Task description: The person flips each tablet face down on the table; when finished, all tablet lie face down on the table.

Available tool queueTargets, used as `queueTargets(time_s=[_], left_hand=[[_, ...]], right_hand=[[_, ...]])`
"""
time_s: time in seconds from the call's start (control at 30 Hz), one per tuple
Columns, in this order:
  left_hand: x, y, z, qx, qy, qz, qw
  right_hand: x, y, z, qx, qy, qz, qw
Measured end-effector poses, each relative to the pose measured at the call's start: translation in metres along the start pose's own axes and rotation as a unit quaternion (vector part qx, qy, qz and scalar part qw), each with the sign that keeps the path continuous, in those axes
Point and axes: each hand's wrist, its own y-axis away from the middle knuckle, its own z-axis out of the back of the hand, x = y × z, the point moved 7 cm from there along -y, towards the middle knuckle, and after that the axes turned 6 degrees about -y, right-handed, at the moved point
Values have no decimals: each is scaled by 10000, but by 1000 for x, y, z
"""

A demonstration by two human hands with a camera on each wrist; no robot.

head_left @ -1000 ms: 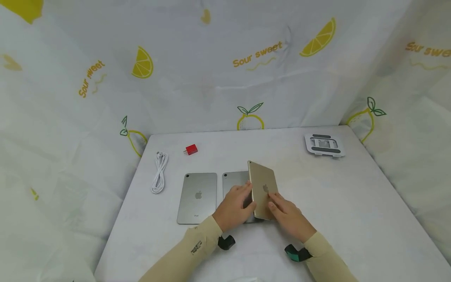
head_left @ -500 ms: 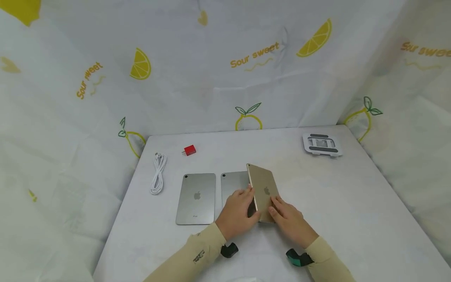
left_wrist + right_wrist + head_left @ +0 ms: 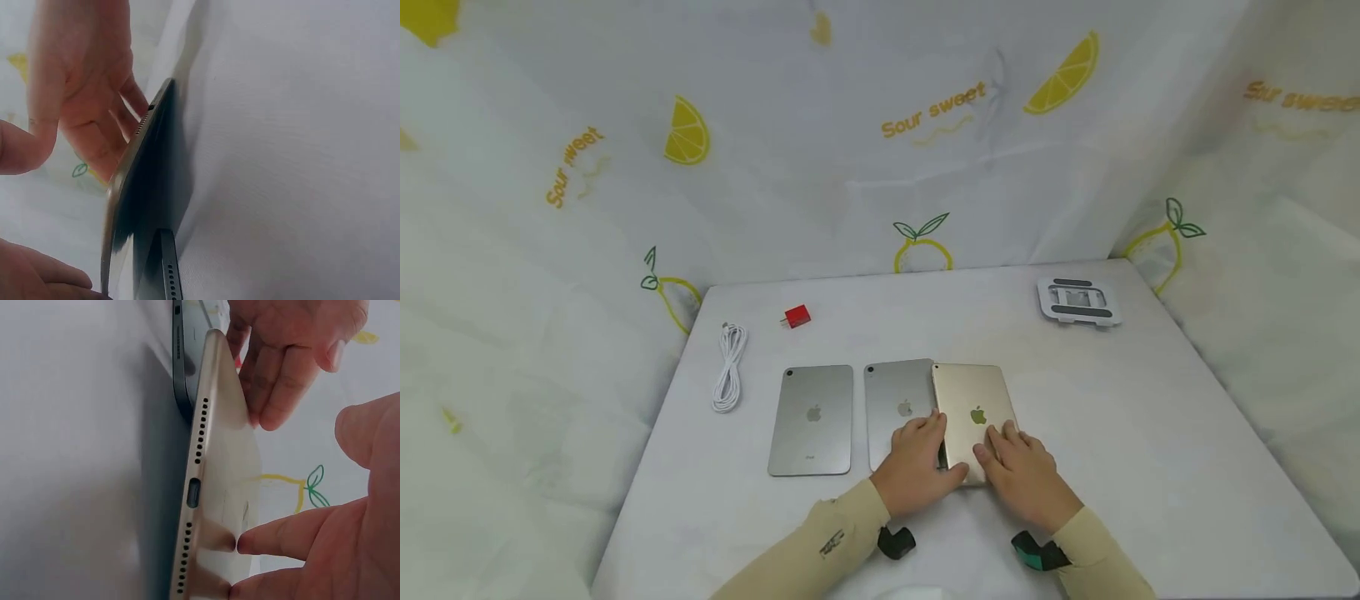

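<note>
A gold tablet (image 3: 973, 387), back side up, leans slightly tilted with its left edge over the middle grey tablet (image 3: 891, 392). My left hand (image 3: 916, 468) touches that left edge, its fingers extended and the thumb near the lower corner. On the gold back rest the fingertips of my right hand (image 3: 1026, 479). In the right wrist view, the gold tablet's port edge (image 3: 194, 494) faces the camera, with the left hand (image 3: 284, 362) beyond it. The left wrist view shows its dark screen side (image 3: 156, 169) raised above the white cloth.
Another grey tablet (image 3: 811, 421) lies flat at the left. Behind it are a coiled white cable (image 3: 728, 367) and a red plug adapter (image 3: 797, 316). A folded white and grey stand (image 3: 1078, 302) sits at the back right of the white table (image 3: 1150, 433).
The gold tablet has gone from standing steeply on edge to lying nearly flat, tipping toward the right. Both hands have followed it down, and more of the middle grey tablet shows.
</note>
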Motion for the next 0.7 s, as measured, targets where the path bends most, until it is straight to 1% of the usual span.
queueTargets(time_s=[0.1,0.2,0.47,0.57,0.7], left_hand=[[-5,-10,-1,61,-164,-39,9998],[-9,-18,-2,137,-192,-60,9997],[-23,-32,-5,248,-288,-160,9992],[-24,-39,-9,293,-344,-162,9988],[-22,-46,-14,414,-725,-186,9963]], right_hand=[[-4,1,5,39,-43,-114,9999],[-9,2,10,3,-63,-178,9998],[-28,-2,21,-93,-120,-543,9984],[-35,-3,24,-159,-106,-565,9982],[-42,-4,24,-262,-132,-574,9979]])
